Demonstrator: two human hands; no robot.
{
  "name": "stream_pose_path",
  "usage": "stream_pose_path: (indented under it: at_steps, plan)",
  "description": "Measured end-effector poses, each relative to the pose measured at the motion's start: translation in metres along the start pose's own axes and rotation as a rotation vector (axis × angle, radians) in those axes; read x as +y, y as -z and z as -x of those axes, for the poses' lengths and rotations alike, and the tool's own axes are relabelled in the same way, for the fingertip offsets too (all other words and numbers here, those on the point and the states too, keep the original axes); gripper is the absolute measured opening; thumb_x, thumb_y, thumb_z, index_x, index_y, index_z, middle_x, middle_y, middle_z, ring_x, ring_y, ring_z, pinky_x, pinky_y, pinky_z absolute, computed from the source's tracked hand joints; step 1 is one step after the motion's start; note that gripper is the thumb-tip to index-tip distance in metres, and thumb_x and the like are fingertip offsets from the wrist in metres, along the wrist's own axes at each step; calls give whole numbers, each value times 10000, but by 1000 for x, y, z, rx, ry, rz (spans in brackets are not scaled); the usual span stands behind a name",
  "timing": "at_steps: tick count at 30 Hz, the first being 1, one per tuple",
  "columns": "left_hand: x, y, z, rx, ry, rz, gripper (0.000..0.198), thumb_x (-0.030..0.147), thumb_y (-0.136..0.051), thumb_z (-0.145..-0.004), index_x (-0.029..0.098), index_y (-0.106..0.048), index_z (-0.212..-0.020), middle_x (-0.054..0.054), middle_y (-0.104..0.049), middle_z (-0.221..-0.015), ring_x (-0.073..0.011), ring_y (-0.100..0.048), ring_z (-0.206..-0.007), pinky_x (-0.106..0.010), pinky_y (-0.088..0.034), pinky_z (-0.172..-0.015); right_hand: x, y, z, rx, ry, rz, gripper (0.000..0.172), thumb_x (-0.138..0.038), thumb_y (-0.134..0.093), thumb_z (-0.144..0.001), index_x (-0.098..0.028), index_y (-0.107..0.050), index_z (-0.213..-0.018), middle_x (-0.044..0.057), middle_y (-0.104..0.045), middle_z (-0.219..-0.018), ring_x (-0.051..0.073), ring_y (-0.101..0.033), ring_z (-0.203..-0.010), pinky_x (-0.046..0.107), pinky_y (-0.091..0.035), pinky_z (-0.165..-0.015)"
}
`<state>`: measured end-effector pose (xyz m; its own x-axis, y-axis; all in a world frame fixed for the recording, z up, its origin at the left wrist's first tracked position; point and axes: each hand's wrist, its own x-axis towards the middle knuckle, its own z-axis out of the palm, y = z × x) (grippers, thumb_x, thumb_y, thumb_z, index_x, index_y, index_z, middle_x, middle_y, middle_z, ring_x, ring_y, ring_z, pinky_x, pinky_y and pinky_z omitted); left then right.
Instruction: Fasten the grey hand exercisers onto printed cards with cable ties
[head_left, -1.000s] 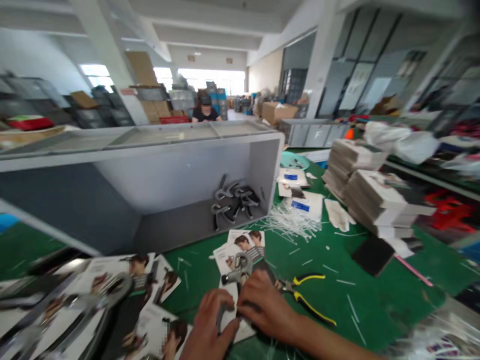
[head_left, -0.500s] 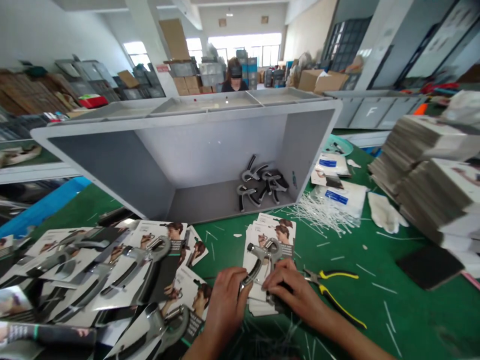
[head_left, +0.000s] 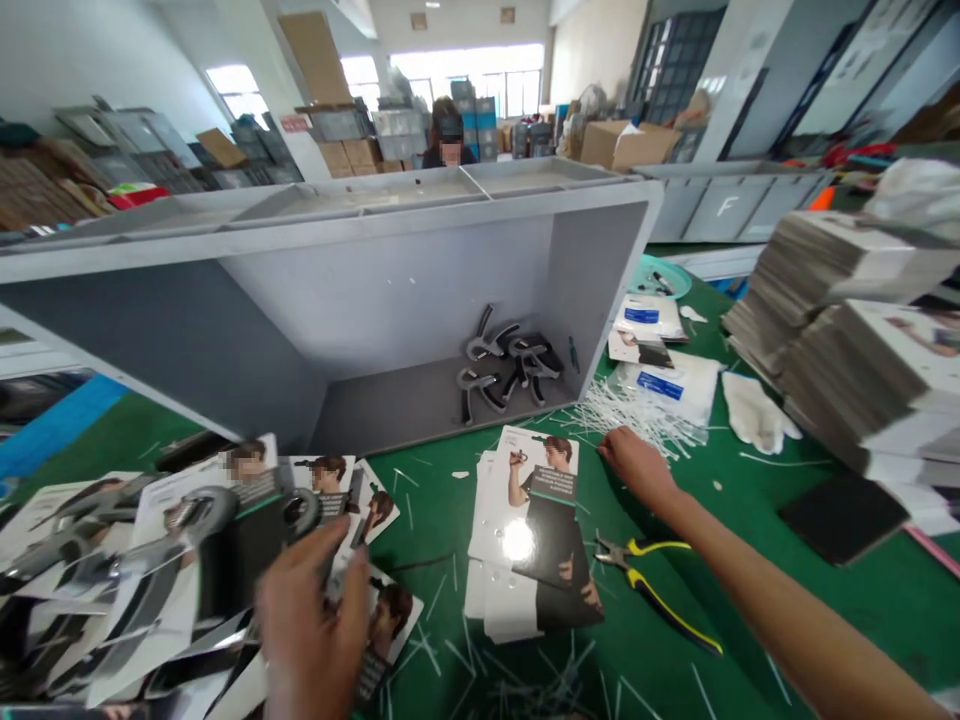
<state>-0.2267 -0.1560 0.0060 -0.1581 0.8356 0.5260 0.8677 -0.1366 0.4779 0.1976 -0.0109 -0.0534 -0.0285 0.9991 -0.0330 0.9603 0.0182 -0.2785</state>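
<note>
My left hand [head_left: 319, 610], blurred by motion, is over a pile of hand grippers on printed cards, thumb and fingers apart. Beside it, a carded hand gripper [head_left: 206, 510] lies tilted on the pile. My right hand [head_left: 637, 462] reaches to the near edge of a heap of thin white cable ties [head_left: 660, 428]. Its fingers are bent together; whatever they pinch is hidden. Between my hands lies a loose stack of printed cards [head_left: 499, 500], its top one glossy. Pliers [head_left: 637, 570] with yellow-and-black handles rest right of the stack.
A large grey crate [head_left: 420, 270] on its side holds several loose hand grippers [head_left: 487, 335]. To the right are plastic bags [head_left: 675, 385], a white glove [head_left: 756, 412] and tall card stacks [head_left: 847, 350]. Loose ties litter the green table [head_left: 420, 490]. A person [head_left: 448, 140] is beyond the crate.
The hand gripper that lay on the card stack under both hands is gone from there. My left hand has moved left to the carded pile, my right hand up and right to the ties.
</note>
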Motion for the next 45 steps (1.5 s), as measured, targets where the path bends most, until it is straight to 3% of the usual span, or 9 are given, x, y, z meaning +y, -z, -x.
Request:
stream_pose_path:
  at_steps: [3, 6, 12, 16, 20, 25, 29, 35, 45]
  plan:
    - [36, -64, 3, -379, -1, 58, 422, 389, -574, -898, 184, -537, -1265, -128, -617, -1222, -293, -583, -1162, -494, -477, -1003, -1, 10, -8, -53, 13, -5, 73, -205, -563, -880, -154, -609, -854, 106, -637, -897, 211, -606, -780, 276, -371, -614]
    - [54, -102, -2, -415, -23, 26, 500, 374, -616, -874, 100, -519, -1281, -192, -576, -1260, -337, -537, -1202, -543, -454, -1009, 6, 33, 4, -88, 12, -53, 81, -201, -534, -877, -163, -597, -844, 59, -646, -795, 169, -584, -711, 262, -380, -617]
    - [104, -80, -29, -488, -417, 208, 370, 267, -458, -981, 246, -538, -1342, -96, -545, -1397, -269, -431, -1303, -490, -342, -1079, -41, 85, 66, -266, 320, -310, 93, -253, -523, -898, -212, -585, -842, 6, -631, -754, 136, -526, -625, 252, -382, -568]
    - [128, -70, -38, -735, -421, 356, 256, 344, -493, -974, 270, -701, -1103, -49, -723, -1027, -230, -591, -1014, -427, -404, -948, -88, 101, 89, -263, 568, -341, 93, -243, -555, -904, -234, -598, -822, 12, -612, -744, 145, -513, -609, 273, -381, -570]
    - [121, -67, -30, -789, -109, 594, 159, 298, -615, -904, 217, -730, -832, -18, -708, -814, -180, -622, -844, -313, -436, -832, -97, 102, 82, -267, 613, -516, 85, -294, -571, -927, -262, -650, -929, 14, -639, -843, 157, -567, -720, 279, -447, -657]
    - [109, -62, -15, -609, 298, 683, 122, 280, -630, -859, 193, -695, -804, -7, -686, -806, -159, -601, -788, -258, -435, -754, -103, 61, 79, -195, 165, -1076, 271, -394, -651, -875, -224, -625, -1085, 32, -655, -961, 138, -580, -727, 281, -482, -673]
    - [111, -62, -4, -571, 290, 650, 149, 293, -619, -862, 182, -667, -774, -11, -660, -789, -155, -585, -775, -259, -430, -746, -133, 22, 100, -487, -35, -1446, 272, -456, -639, -875, -186, -607, -881, -49, -565, -597, 88, -487, -498, 227, -416, -526]
    - [89, -72, -5, -546, 157, 473, 187, 355, -595, -879, 187, -639, -950, -48, -638, -958, -206, -583, -922, -347, -439, -860, -144, 13, 109, -462, -117, -1477, 306, -459, -688, -835, -170, -611, -776, -46, -586, -542, 76, -494, -465, 202, -389, -489]
    - [40, -100, -10, -615, 423, 524, 293, 445, -687, -769, 176, -583, -717, 18, -562, -674, -152, -537, -652, -266, -392, -627, -137, 7, 120, -531, -8, -1449, 382, -539, -657, -832, -169, -562, -816, -20, -659, -589, 98, -571, -451, 221, -458, -473]
